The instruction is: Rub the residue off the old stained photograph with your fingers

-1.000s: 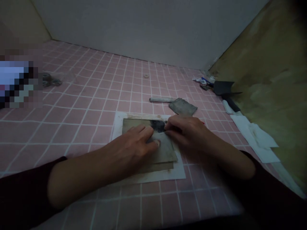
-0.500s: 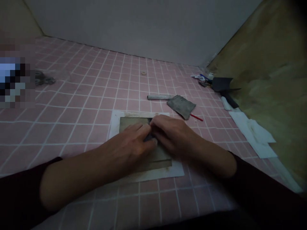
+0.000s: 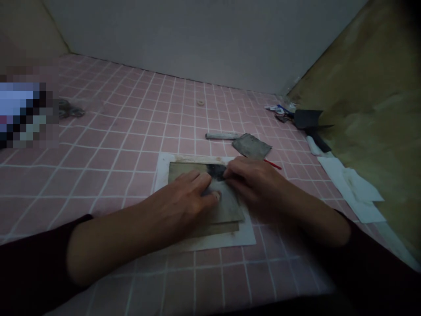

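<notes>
A thin grey sheet (image 3: 230, 206) lies over a larger olive-grey panel (image 3: 187, 167), which rests on white paper (image 3: 248, 239). My left hand (image 3: 194, 193) presses on the grey sheet from the left, fingers curled and thumb near the index finger. At the sheet's upper part, a dark, nearly black patch (image 3: 215, 171) shows between the hands. My right hand (image 3: 245, 175) is closed in a pinch at the right end of that patch. Its fingertips are partly hidden, so how much they grip cannot be made out.
Beyond the paper lie a grey rod (image 3: 221, 136), a grey square piece (image 3: 252, 146) and a thin red stick (image 3: 272, 164). A roll of tape (image 3: 200, 103) sits farther back. Along the right wall are a black dustpan-like tool (image 3: 309, 119) and white paper scraps (image 3: 353, 188).
My right hand has moved right, away from my left, uncovering the dark patch and more of the grey sheet. My left hand stays on the sheet. The view has shifted slightly.
</notes>
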A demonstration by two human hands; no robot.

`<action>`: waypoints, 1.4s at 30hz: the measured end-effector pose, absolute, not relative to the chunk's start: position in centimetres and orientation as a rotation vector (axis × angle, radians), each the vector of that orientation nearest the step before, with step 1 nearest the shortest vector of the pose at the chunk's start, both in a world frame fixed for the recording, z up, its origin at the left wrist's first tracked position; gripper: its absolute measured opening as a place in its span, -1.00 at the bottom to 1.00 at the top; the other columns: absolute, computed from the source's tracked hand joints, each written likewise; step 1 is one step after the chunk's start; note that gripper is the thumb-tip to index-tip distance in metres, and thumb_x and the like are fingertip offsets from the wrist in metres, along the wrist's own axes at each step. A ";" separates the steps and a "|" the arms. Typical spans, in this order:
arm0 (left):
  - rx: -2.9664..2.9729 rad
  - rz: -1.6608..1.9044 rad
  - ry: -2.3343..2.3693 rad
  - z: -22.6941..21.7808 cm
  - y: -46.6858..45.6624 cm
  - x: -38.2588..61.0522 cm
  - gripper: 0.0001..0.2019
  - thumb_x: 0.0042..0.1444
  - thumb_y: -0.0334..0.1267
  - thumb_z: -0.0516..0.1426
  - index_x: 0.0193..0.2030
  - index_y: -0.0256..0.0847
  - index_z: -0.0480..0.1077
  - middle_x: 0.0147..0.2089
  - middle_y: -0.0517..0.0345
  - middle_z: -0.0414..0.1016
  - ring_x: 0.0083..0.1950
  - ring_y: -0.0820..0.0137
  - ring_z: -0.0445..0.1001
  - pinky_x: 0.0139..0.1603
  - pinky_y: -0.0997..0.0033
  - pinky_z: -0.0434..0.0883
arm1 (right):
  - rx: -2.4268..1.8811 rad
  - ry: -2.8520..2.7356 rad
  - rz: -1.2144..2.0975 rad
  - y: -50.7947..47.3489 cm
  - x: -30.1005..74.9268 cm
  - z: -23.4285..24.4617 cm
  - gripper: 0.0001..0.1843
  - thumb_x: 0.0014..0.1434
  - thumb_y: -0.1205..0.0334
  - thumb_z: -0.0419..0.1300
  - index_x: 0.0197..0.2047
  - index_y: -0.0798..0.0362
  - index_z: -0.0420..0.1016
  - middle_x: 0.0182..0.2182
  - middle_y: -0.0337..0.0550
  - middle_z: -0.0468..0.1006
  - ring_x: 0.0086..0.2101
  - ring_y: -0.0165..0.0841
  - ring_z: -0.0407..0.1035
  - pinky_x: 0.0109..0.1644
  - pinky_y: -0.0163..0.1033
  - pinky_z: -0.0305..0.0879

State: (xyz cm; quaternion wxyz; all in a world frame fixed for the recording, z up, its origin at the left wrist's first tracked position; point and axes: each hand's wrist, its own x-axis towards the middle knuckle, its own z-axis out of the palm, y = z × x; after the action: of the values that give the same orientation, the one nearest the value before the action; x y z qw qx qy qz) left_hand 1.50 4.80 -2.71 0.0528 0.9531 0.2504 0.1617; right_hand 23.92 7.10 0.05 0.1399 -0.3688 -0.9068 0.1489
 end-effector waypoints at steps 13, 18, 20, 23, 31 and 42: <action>2.883 0.452 0.746 -2.7 4.8 1.6 -0.83 0.33 -0.41 -0.02 -0.22 -0.25 0.38 -0.23 0.10 0.20 -0.26 0.34 0.16 -0.21 0.26 0.24 | -1.096 -2.632 0.390 7.0 23.7 0.4 -0.86 0.26 0.43 0.07 -0.35 0.07 0.28 -0.39 -0.19 0.37 -0.37 -0.37 0.27 -0.28 -0.27 0.13; 2.897 0.478 0.774 -2.8 4.9 1.6 -0.81 0.33 -0.39 -0.04 -0.25 -0.25 0.37 -0.23 0.09 0.22 -0.24 0.33 0.18 -0.20 0.26 0.25 | -1.010 -2.618 0.459 6.9 23.3 0.3 -0.86 0.30 0.41 0.03 -0.31 0.09 0.32 -0.34 -0.13 0.41 -0.32 -0.34 0.30 -0.21 -0.24 0.19; 2.896 0.456 0.773 -2.7 4.9 1.6 -0.80 0.35 -0.39 -0.04 -0.18 -0.25 0.40 -0.21 0.09 0.24 -0.24 0.33 0.19 -0.19 0.26 0.27 | -1.086 -2.611 0.443 7.1 23.8 0.3 -0.88 0.28 0.42 0.06 -0.29 0.08 0.35 -0.35 -0.14 0.43 -0.31 -0.34 0.31 -0.21 -0.24 0.19; 2.894 0.450 0.762 -2.6 4.9 1.6 -0.79 0.35 -0.40 -0.06 -0.15 -0.24 0.41 -0.20 0.08 0.25 -0.24 0.34 0.20 -0.18 0.26 0.28 | -1.104 -2.597 0.430 7.2 24.0 0.2 -0.89 0.26 0.44 0.09 -0.29 0.08 0.36 -0.35 -0.15 0.44 -0.31 -0.34 0.33 -0.21 -0.24 0.19; 2.902 0.451 0.767 -2.7 4.9 1.6 -0.81 0.34 -0.39 -0.04 -0.16 -0.24 0.40 -0.20 0.08 0.26 -0.23 0.33 0.20 -0.18 0.26 0.28 | -1.053 -2.612 0.462 7.2 23.8 0.2 -0.87 0.26 0.44 0.07 -0.32 0.07 0.29 -0.39 -0.21 0.38 -0.36 -0.39 0.26 -0.25 -0.27 0.15; 2.873 0.468 0.766 -2.7 4.8 1.5 -0.78 0.33 -0.41 -0.04 -0.09 -0.25 0.43 -0.20 0.06 0.29 -0.24 0.34 0.22 -0.21 0.28 0.28 | -1.096 -2.635 0.431 7.4 24.7 0.8 -0.85 0.22 0.46 0.09 -0.37 0.06 0.33 -0.43 -0.21 0.39 -0.39 -0.39 0.28 -0.28 -0.26 0.16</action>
State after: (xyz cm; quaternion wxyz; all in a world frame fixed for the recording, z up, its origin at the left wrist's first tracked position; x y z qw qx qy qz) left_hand 1.50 4.75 -2.75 0.0656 0.9524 0.2541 0.1553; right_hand 24.71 7.38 0.81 0.1274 -0.3767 -0.9055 0.1482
